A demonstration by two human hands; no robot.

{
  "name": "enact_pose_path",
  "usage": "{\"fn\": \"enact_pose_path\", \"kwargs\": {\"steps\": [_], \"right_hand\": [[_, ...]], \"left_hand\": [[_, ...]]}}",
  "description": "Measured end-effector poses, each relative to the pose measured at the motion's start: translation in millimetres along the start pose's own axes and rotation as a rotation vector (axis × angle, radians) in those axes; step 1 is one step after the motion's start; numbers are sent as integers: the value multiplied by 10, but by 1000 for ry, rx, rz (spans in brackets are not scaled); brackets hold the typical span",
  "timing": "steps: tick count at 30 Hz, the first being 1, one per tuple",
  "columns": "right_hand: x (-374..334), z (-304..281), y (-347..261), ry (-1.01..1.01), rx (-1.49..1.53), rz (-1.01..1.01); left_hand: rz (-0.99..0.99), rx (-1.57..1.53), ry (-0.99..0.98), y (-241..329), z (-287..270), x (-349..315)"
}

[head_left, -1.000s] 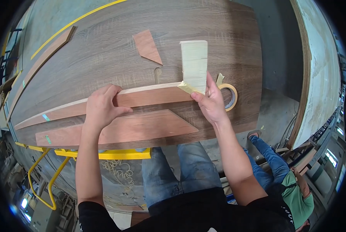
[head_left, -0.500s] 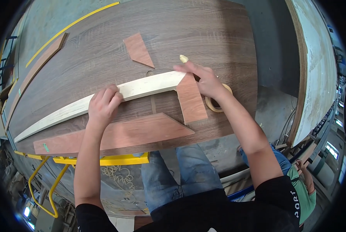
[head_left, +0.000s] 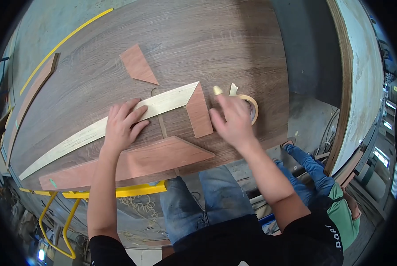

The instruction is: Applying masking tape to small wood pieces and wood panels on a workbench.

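While left hand (head_left: 122, 126) on strip (head_left: 171, 98), right (head_left: 233, 120) near tape (head_left: 254, 106)

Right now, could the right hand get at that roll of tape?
Probably yes: the right hand is close by the roll of tape, hiding part of it in this view, and nothing else seems in the way.

Lg wood-grain tabletop (head_left: 198, 57) filled the mid., w/ a yellow metal frame (head_left: 136, 190) under its near edge. Grey conc. floor (head_left: 52, 26) showed upper L, w/ a thin yellow strip (head_left: 75, 33) just past the table. On R stood a pale-topped slab (head_left: 369, 75) w/ brown edge, dark panel (head_left: 311, 57) btwn. Bright window (head_left: 381, 156) lit far R; another bright patch (head_left: 41, 255) glowed btm L, nr blurry clutter.
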State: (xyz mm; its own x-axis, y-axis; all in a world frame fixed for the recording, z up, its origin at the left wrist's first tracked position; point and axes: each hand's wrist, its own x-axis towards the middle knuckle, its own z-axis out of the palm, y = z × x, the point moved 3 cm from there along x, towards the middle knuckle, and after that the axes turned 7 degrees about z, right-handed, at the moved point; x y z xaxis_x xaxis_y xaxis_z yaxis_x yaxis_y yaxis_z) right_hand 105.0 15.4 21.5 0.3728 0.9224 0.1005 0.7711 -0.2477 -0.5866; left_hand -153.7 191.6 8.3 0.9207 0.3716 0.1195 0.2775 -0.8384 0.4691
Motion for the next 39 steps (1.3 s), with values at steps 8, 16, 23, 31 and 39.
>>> {"fn": "enact_pose_path", "kwargs": {"steps": [8,16,23,31,39], "right_hand": [[3,445,-162,5,320,427],[-27,480,-22,24,535,519],[-18,511,-1,30,599,556],[35,510,-2,-3,621,577],[90,462,-2,-73,568,576]], "left_hand": [[-71,-25,193,114,325,270],[-110,-50,169,188,357,359],[-76,42,182,307,462,494],[-142,6,176,358,478,554],[-233,-25,230,547,642,802]]}}
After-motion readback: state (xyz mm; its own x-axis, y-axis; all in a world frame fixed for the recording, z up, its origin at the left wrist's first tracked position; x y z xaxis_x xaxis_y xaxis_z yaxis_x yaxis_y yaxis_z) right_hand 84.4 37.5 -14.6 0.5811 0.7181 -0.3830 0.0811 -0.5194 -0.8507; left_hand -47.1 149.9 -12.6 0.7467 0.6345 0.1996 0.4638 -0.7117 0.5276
